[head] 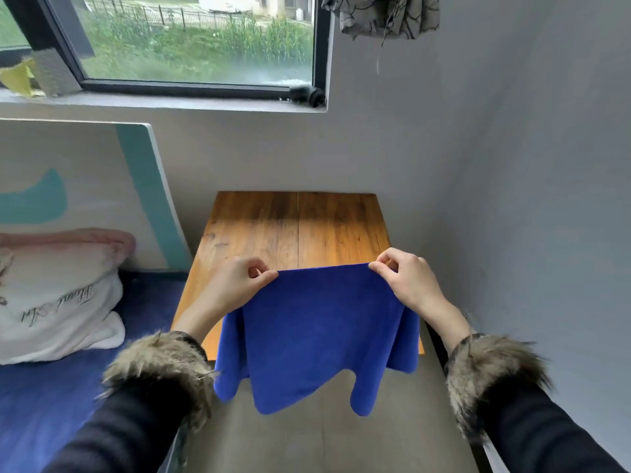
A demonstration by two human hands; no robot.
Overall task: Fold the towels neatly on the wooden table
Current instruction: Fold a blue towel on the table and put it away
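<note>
A blue towel (317,329) hangs in the air over the near edge of the wooden table (297,227). My left hand (235,285) pinches its upper left corner. My right hand (406,281) pinches the upper right corner. The top edge is stretched straight between both hands. The lower part droops in uneven folds below the table's front edge, and the towel hides the near part of the tabletop.
A bed with a blue sheet (44,397) and a white pillow (58,302) lies to the left of the table. Grey walls close in behind and on the right. A window (191,42) sits above, and the grey floor (324,438) shows below the towel.
</note>
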